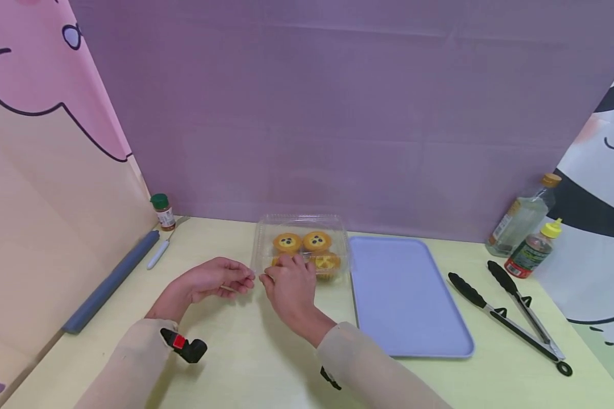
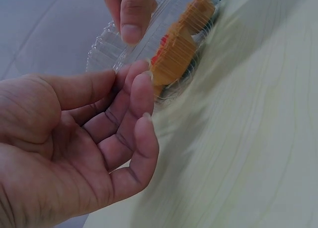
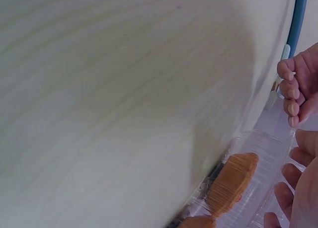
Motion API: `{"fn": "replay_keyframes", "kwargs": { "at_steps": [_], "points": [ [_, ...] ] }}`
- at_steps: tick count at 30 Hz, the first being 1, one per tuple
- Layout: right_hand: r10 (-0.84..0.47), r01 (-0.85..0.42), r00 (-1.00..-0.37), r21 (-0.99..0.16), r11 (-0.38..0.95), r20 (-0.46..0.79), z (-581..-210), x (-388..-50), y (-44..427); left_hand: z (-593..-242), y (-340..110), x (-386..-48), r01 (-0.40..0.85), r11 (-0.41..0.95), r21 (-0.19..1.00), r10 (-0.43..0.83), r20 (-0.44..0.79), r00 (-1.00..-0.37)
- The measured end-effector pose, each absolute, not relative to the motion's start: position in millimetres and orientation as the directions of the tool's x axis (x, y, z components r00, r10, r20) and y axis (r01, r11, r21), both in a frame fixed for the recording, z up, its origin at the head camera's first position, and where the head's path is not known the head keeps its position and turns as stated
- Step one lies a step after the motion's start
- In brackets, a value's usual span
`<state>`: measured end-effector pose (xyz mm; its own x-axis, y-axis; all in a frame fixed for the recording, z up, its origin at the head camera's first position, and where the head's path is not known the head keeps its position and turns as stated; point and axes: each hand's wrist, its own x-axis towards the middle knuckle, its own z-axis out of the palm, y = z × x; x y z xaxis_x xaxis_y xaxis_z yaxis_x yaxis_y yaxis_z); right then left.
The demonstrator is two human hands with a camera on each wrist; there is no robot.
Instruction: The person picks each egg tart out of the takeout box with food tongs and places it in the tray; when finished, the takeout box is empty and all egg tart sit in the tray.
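Observation:
A clear plastic clamshell box (image 1: 260, 241) stands near the back of the table, with round orange-yellow muffins (image 1: 316, 241) inside, some topped with dark dots. At its front left corner, my left hand (image 1: 217, 279) pinches the rim between thumb and forefinger while the other fingers curl loosely. My right hand (image 1: 291, 289) reaches across the front of the box, its thumb and forefinger at the rim beside that corner. In the left wrist view, the right thumb lies over the box's edge (image 2: 117, 64). The right hand covers part of the front muffins.
Right of the box lies a lavender tray (image 1: 404, 295), then black-handled tongs (image 1: 517, 318). Behind them stand a glass bottle (image 1: 522, 218) and a yellow-capped bottle (image 1: 532, 250). At left are a blue roll (image 1: 112, 281), a light-handled tool (image 1: 158, 254) and a green-capped jar (image 1: 164, 213).

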<state>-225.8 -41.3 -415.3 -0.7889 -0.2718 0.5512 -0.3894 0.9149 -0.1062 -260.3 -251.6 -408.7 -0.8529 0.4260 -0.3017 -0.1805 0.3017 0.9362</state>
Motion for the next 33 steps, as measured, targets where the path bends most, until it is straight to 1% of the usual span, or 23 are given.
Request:
{"fn": "replay_keyframes", "kwargs": {
  "at_steps": [4, 10, 25, 33],
  "points": [
    [-0.266, -0.377, -0.788, -0.094, 0.921, 0.556, -415.2, -227.8, -43.3, -409.8, -251.9, -262.3, -0.166, 0.318, 0.934, 0.415, -0.294, -0.861],
    [-0.261, -0.372, -0.780, -0.086, 0.924, 0.569, -415.6, -229.9, -43.2, -411.0, -250.5, -263.9, -0.180, 0.318, 0.931, 0.397, -0.303, -0.867],
    [-0.260, -0.386, -0.760, -0.091, 0.918, 0.595, -420.6, -232.2, -44.5, -415.5, -249.3, -262.7, -0.254, 0.276, 0.927, 0.376, -0.347, -0.859],
    [-0.262, -0.386, -0.765, -0.092, 0.918, 0.589, -421.4, -234.2, -44.5, -414.2, -248.4, -264.3, -0.267, 0.275, 0.923, 0.358, -0.357, -0.863]
  ]
}}
